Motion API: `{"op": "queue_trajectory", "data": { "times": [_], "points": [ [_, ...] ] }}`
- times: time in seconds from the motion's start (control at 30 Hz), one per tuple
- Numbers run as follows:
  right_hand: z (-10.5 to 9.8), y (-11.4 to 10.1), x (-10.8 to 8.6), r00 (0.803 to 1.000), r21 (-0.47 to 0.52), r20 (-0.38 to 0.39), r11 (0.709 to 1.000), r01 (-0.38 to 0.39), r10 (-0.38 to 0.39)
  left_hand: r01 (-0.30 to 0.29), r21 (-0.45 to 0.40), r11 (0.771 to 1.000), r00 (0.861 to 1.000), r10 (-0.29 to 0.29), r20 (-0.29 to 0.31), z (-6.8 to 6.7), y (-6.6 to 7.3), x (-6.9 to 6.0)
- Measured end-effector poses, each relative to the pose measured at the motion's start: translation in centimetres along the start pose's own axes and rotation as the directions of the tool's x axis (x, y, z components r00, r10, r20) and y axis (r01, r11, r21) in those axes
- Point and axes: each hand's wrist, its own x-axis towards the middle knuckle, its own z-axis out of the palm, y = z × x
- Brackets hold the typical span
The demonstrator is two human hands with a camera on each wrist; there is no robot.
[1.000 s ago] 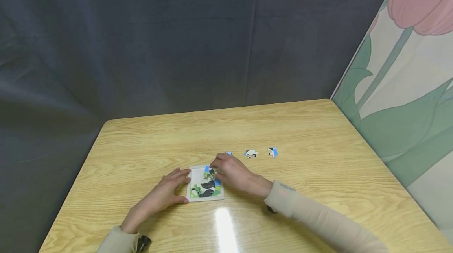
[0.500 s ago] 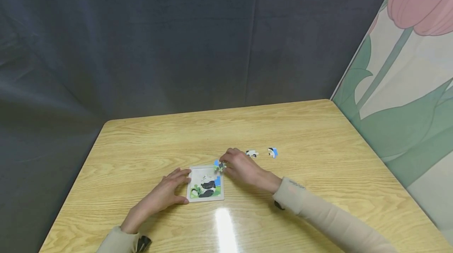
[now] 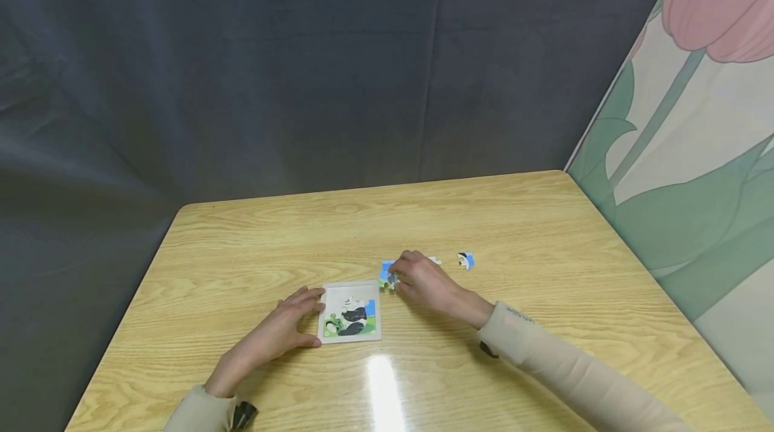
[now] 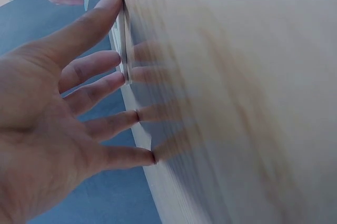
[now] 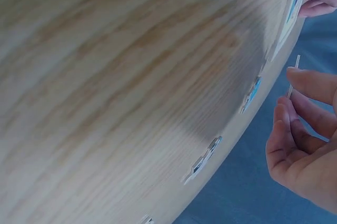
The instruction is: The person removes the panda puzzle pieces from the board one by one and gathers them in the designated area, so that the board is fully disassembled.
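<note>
My right hand [image 3: 429,287] pinches a jigsaw piece [image 3: 388,282] between thumb and fingers, just off the upper right corner of the white puzzle tray [image 3: 351,340]. In the right wrist view the piece [image 5: 294,74] shows edge-on, raised above the table. My left hand [image 3: 275,328] lies along the tray's left side, its fingers extended and spread. In the left wrist view its thumb [image 4: 108,8] and some fingertips touch the tray's edge. Panda-picture pieces [image 3: 353,321] fill the lower part of the tray; the upper part shows bare white backing.
Loose jigsaw pieces lie on the wooden table [image 3: 290,237] beyond the tray: a blue one [image 5: 253,95], a black-and-white one [image 5: 202,161] partly behind my right hand in the head view, and another [image 3: 465,261] farther right. A dark curtain [image 3: 302,82] hangs behind the table.
My right hand has lifted the jigsaw piece from the tray's upper part and carried it up and right past the corner. The left hand has stayed in place.
</note>
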Motion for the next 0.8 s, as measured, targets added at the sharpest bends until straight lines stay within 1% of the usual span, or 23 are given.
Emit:
{"op": "queue_trajectory", "data": {
  "times": [0.23, 0.5, 0.8],
  "points": [
    [0.06, 0.08, -0.25, 1.0, 0.0, 0.018, 1.0, 0.002, -0.002, 0.005, -0.012, 1.0, 1.0, -0.005, -0.003, -0.08, 0.02, -0.05],
    [0.53, 0.2, -0.28, 0.999, -0.004, 0.041, 1.0, 0.021, -0.021, 0.013, -0.017, 1.0, 1.0, -0.013, -0.006, -0.09, 0.08, -0.04],
    [0.84, 0.28, -0.4, 0.995, -0.009, 0.095, 1.0, 0.003, -0.003, 0.009, -0.024, 1.0, 1.0, -0.009, -0.002, -0.12, 0.18, -0.04]
  ]
}}
